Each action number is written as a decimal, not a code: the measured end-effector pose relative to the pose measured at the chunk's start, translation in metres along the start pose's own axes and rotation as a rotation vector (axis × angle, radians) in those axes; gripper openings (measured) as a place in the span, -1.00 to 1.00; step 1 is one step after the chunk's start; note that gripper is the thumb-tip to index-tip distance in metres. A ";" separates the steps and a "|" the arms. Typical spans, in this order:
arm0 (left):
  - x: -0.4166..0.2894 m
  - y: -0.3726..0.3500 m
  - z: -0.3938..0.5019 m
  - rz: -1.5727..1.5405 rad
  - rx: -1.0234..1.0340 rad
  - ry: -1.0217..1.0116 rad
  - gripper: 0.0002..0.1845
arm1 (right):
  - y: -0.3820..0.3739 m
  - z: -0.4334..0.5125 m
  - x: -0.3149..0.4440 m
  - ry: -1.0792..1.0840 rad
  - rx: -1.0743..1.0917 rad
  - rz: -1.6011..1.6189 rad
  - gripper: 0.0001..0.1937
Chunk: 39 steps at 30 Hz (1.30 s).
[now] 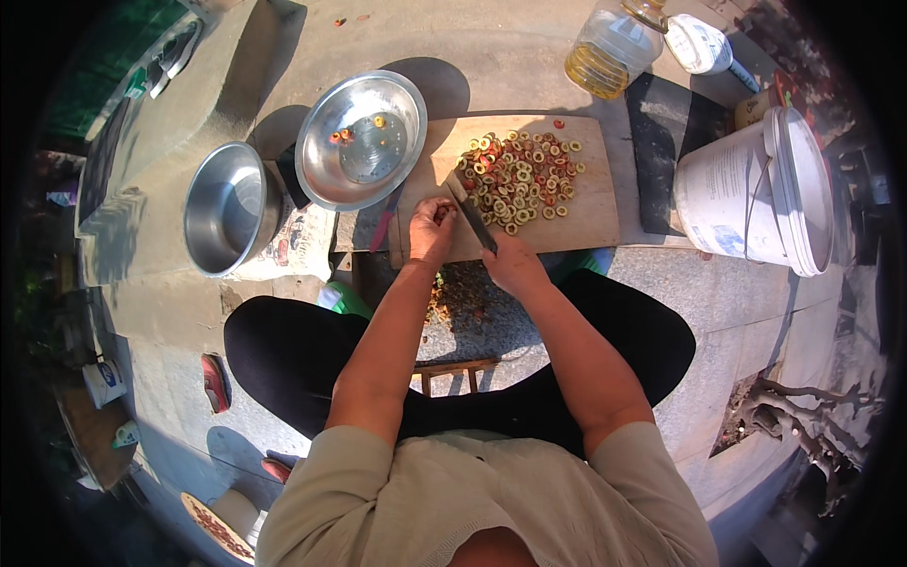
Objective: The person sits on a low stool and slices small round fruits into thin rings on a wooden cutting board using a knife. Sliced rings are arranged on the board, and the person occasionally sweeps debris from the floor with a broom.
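My left hand rests at the left part of a wooden cutting board, its fingers closed around small red fruit, partly hidden by them. My right hand grips the handle of a kitchen knife, whose blade lies slanted on the board just right of the left hand. A pile of sliced red fruit rings with pale flesh spreads to the right of the blade. A wide steel basin with several small fruits stands to the left of the board. Beside the board's left edge lies a knife with a pink handle.
A deep steel bowl stands farther left on a printed sack. A white lidded bucket is at the right, a plastic jug of yellow liquid behind. Scraps lie on the ground below the board.
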<state>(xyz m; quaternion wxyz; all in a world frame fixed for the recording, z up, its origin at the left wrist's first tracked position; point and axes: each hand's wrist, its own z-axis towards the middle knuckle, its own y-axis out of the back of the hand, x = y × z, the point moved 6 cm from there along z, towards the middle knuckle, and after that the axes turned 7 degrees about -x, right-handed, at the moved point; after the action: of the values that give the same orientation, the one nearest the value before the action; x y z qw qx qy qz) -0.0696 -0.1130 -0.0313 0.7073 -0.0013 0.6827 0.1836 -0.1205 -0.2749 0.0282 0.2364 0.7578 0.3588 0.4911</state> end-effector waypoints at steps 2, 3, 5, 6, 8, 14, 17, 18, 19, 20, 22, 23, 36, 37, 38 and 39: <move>0.006 -0.001 -0.002 -0.130 -0.004 0.141 -0.86 | -0.002 -0.001 -0.001 -0.003 0.012 -0.019 -0.72; 0.006 0.000 -0.002 -0.129 -0.011 0.152 -0.86 | -0.002 -0.001 0.000 0.008 0.007 -0.019 -0.72; 0.006 0.002 -0.003 -0.117 -0.024 0.197 -0.87 | -0.002 -0.001 0.003 0.051 -0.042 -0.012 -0.76; 0.004 0.004 -0.003 -0.077 -0.036 0.181 -0.87 | -0.002 -0.002 0.003 0.067 -0.065 -0.011 -0.78; 0.003 0.005 -0.002 0.024 -0.053 0.200 -0.88 | -0.002 -0.002 0.003 0.093 -0.080 -0.001 -0.78; 0.000 0.005 -0.002 -0.011 -0.069 0.104 -0.87 | -0.004 -0.002 0.002 0.082 -0.068 0.006 -0.77; 0.007 0.004 -0.004 0.015 -0.056 0.127 -0.86 | -0.004 -0.003 0.005 0.098 -0.070 0.021 -0.77; 0.008 0.003 -0.005 -0.029 -0.057 0.111 -0.86 | -0.004 -0.003 0.006 0.093 -0.069 0.021 -0.77; 0.009 0.002 -0.006 -0.063 -0.055 0.122 -0.86 | -0.003 -0.004 0.007 0.103 -0.073 0.023 -0.77; 0.011 0.002 -0.006 -0.097 -0.053 0.134 -0.85 | -0.002 -0.005 0.007 0.096 -0.070 0.017 -0.76; 0.012 0.001 -0.006 -0.144 -0.056 0.136 -0.85 | 0.000 -0.007 0.008 0.096 -0.066 -0.002 -0.76; 0.011 0.001 -0.006 -0.188 -0.056 0.124 -0.85 | 0.001 -0.009 0.010 0.104 -0.065 -0.014 -0.76; 0.006 0.001 -0.008 -0.175 -0.024 0.116 -0.85 | 0.000 -0.003 0.014 0.098 0.001 -0.208 -0.73; 0.005 0.001 -0.008 -0.153 -0.019 0.115 -0.85 | -0.002 0.000 0.014 0.092 0.005 -0.210 -0.74; 0.004 0.001 -0.009 -0.138 -0.017 0.114 -0.85 | -0.005 0.003 0.014 0.081 0.015 -0.219 -0.74; 0.004 0.002 -0.009 -0.100 -0.015 0.110 -0.84 | -0.008 0.005 0.014 0.070 0.024 -0.227 -0.74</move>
<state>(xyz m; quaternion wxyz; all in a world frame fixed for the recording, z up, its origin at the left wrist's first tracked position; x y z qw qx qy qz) -0.0790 -0.1125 -0.0352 0.6768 -0.0506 0.7184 0.1528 -0.1141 -0.2592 0.0287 0.2686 0.6974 0.4564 0.4829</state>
